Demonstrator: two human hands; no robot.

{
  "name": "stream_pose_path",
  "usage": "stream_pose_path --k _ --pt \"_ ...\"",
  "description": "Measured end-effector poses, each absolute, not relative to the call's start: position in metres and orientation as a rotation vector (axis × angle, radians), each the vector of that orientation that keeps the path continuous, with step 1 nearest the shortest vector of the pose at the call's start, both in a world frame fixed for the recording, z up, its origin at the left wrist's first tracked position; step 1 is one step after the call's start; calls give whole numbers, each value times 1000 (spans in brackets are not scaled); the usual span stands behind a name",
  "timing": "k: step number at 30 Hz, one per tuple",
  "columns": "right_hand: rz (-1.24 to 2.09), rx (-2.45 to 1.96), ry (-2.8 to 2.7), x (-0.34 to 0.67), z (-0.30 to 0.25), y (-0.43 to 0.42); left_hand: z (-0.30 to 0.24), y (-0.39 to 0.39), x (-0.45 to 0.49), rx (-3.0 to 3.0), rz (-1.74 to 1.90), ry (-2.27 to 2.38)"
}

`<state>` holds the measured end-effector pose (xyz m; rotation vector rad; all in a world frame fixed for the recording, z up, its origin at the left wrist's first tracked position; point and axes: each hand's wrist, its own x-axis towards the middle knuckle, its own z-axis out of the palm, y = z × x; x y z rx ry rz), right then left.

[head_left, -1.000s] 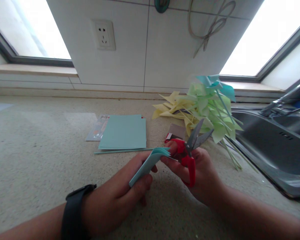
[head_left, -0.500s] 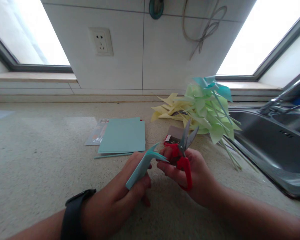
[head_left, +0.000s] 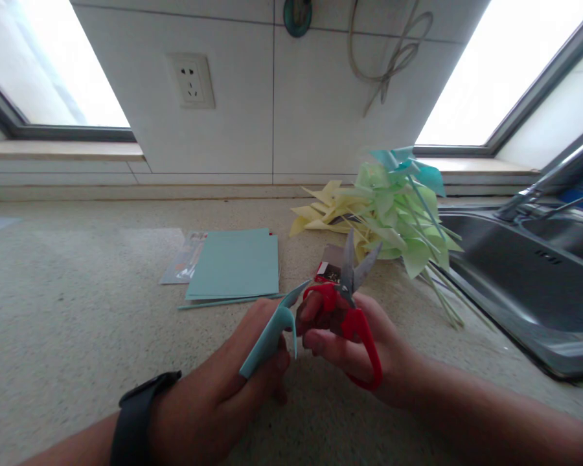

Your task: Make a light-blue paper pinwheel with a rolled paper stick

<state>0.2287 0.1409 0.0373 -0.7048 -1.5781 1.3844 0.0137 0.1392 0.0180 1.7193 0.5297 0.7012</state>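
My left hand [head_left: 243, 362], with a dark watch on its wrist, pinches a folded piece of light blue paper [head_left: 267, 340]. One cut flap of the paper curls down toward my right hand, and another points up and away. Red-handled scissors [head_left: 352, 294] are in my right hand [head_left: 369, 343], fingers through the loops, blades spread and pointing up, away from the paper. The right fingertips are close beside the curled flap; whether they touch it I cannot tell. Behind my left hand lies a stack of light blue paper sheets [head_left: 236, 265] with a thin blue stick [head_left: 214, 303] along its front edge.
Yellow paper pinwheels [head_left: 325, 207] and green ones [head_left: 388, 220] on sticks are heaped at the back right, a blue one [head_left: 412, 168] on top. A small dark packet [head_left: 331, 262] lies before them. A steel sink [head_left: 525, 285] is at right; a clear plastic bag [head_left: 184, 259] is beside the stack.
The paper's near flap, earlier stretched toward my right fingers, now curls downward. My right hand has tilted and the scissors have turned a little, blades still apart. The view shifted slightly.
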Motion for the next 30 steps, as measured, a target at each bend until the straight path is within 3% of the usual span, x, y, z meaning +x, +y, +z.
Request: stream_pose_path --k 15,30 --pt "1730 -584 -1598 241 39 144 22 146 10 1545 670 634" --pt "1888 -913 -1893 283 52 165 15 148 7 1361 662 710"
